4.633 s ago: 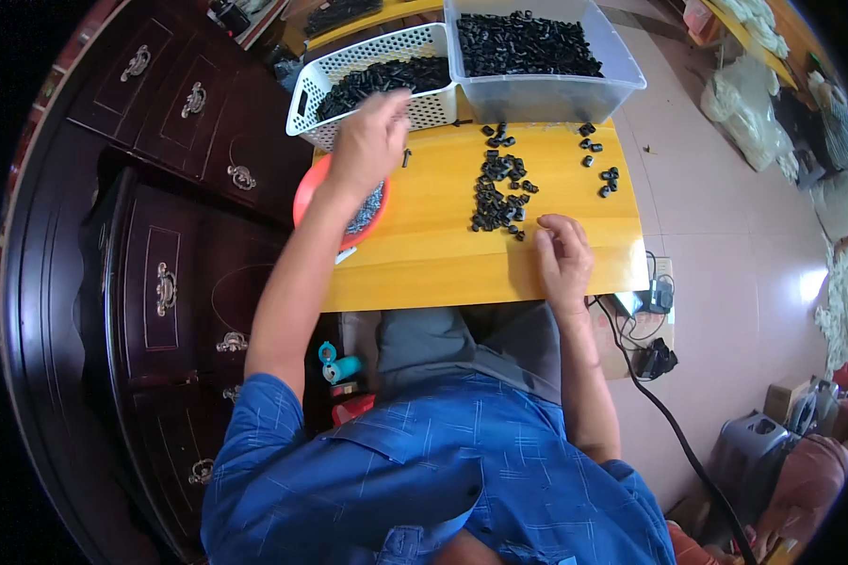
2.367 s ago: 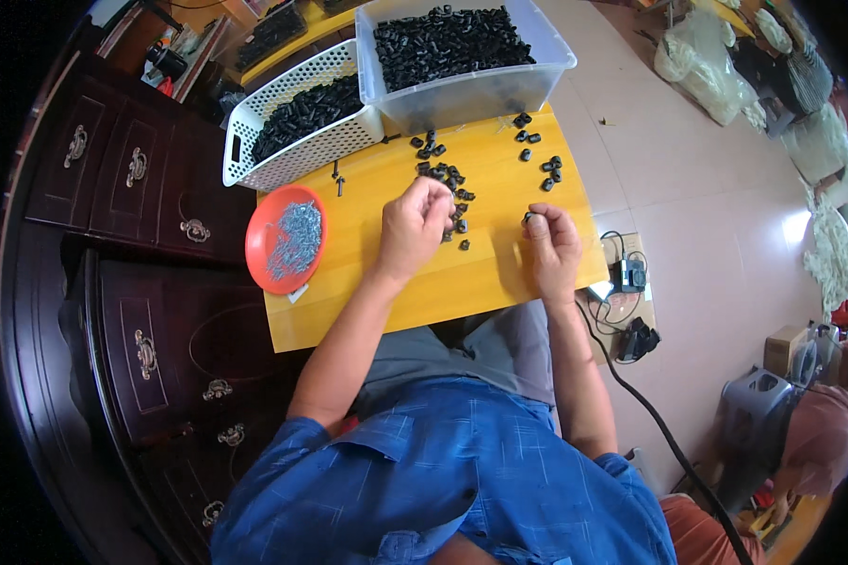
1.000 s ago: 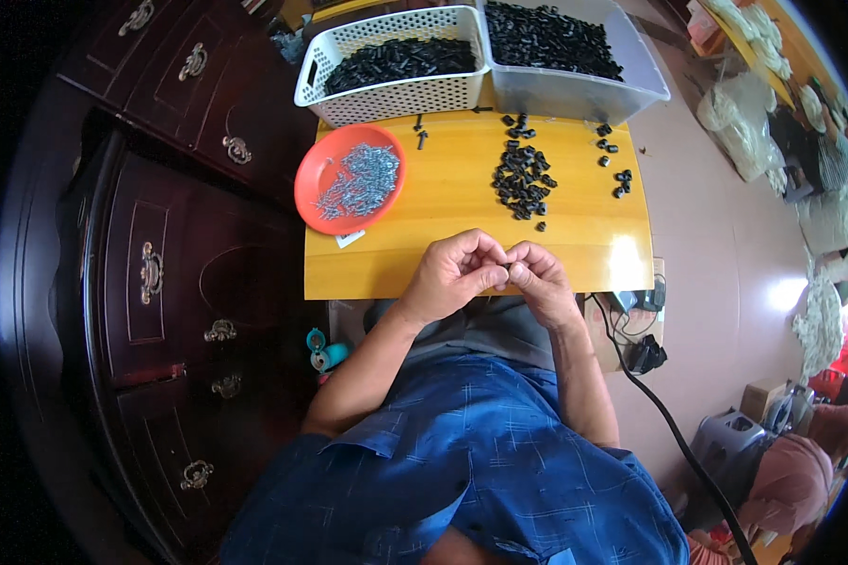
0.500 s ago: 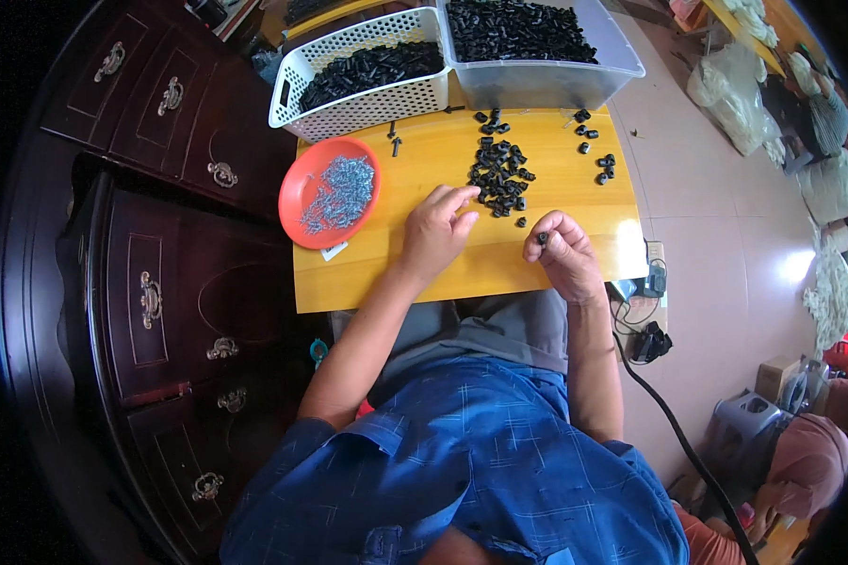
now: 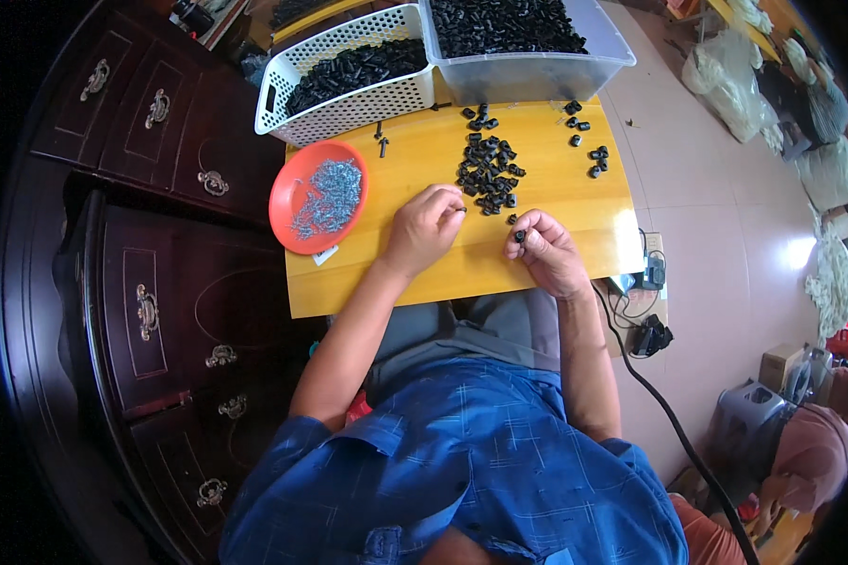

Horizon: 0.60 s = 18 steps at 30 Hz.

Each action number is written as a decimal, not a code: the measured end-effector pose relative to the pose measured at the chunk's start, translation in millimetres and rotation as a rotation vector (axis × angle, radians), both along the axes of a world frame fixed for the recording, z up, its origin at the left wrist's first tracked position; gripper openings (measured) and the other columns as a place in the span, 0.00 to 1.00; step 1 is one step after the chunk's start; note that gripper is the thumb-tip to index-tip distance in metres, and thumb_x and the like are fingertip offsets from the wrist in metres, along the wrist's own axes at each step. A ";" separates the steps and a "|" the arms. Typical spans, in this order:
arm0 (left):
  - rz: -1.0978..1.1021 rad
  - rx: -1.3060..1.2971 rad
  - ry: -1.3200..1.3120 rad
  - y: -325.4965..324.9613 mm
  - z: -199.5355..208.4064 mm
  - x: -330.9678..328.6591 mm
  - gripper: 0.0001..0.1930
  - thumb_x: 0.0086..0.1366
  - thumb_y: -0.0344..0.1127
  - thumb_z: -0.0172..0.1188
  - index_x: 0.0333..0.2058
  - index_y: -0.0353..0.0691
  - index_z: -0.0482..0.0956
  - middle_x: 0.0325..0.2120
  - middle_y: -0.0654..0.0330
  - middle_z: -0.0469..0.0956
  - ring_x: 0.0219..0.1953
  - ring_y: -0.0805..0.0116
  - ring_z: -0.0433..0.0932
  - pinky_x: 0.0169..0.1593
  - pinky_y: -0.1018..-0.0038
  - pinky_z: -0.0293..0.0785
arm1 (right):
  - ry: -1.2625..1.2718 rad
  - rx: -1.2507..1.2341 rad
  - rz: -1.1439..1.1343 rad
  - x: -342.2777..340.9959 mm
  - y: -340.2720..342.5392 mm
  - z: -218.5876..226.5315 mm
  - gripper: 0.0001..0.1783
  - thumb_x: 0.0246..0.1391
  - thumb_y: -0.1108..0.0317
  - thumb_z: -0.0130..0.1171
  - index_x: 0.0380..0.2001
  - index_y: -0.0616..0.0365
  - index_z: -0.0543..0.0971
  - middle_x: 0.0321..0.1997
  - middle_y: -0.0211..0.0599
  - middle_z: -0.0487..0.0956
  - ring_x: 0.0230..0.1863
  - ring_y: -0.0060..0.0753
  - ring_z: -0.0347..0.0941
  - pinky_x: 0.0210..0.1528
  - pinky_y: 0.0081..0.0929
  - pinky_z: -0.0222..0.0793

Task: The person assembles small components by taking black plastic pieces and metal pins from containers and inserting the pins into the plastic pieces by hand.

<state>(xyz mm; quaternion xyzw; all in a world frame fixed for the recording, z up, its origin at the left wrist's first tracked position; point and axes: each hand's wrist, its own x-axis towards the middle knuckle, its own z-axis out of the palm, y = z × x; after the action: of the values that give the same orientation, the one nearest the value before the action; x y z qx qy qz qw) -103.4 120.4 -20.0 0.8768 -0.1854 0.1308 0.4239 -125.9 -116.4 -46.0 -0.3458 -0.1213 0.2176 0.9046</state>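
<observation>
Short of a pile of small black fittings (image 5: pixel 488 174) on a yellow table (image 5: pixel 462 278), a person in a blue shirt (image 5: pixel 462 443) holds both hands apart. The right hand (image 5: pixel 556 259), at the pile's near right, pinches a black fitting (image 5: pixel 520 236) firmly between thumb and fingers, its round, open end turned up into view. The left hand (image 5: pixel 422 229), at the pile's near left, has thumb and fingers drawn together on a small dark piece (image 5: pixel 461 209) (too little of it shows to tell its shape or long axis); it lies left of the fitting and slightly farther from the body. Just past the right fingertips, a lone fitting (image 5: pixel 512 218) sits at the pile's near end, closer to the right hand than the left. Well left of the pile, a red-orange bowl (image 5: pixel 282 202) holds thin silvery pieces (image 5: pixel 330 198); right of the pile rest loose clusters (image 5: pixel 598 162) of fittings. Beyond the pile stand a perforated white basket (image 5: pixel 377 102) and a translucent bin (image 5: pixel 528 80), both filled with black parts.
</observation>
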 end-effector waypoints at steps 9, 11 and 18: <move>-0.010 -0.759 0.436 -4.5 18.1 -47.4 0.04 0.69 0.23 0.57 0.40 0.35 0.79 0.37 0.63 0.81 0.35 0.79 0.80 0.41 0.80 0.79 | -0.010 -0.142 -0.080 -7.2 10.3 7.5 0.09 0.68 0.68 0.58 0.47 0.59 0.76 0.41 0.31 0.80 0.43 0.24 0.76 0.49 0.25 0.72; -0.009 -0.727 0.487 -8.8 29.4 -51.4 0.05 0.69 0.25 0.57 0.42 0.35 0.79 0.37 0.63 0.81 0.35 0.79 0.79 0.40 0.80 0.78 | -0.031 -0.194 -0.093 -9.5 12.6 10.2 0.09 0.68 0.68 0.57 0.47 0.59 0.76 0.41 0.31 0.80 0.43 0.23 0.77 0.49 0.24 0.72; -0.006 -0.702 0.546 -16.4 38.2 -51.9 0.07 0.70 0.25 0.58 0.45 0.34 0.79 0.35 0.64 0.79 0.32 0.81 0.77 0.38 0.81 0.76 | -0.066 -0.241 -0.143 -9.6 14.0 5.9 0.10 0.68 0.69 0.56 0.49 0.61 0.75 0.41 0.32 0.80 0.43 0.24 0.77 0.50 0.24 0.73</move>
<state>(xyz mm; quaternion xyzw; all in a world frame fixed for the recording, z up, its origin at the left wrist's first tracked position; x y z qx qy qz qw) -155.3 104.0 18.2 0.6816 -0.0135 -0.0520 0.7297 -135.6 -102.4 -40.1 -0.4669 -0.0990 0.1541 0.8651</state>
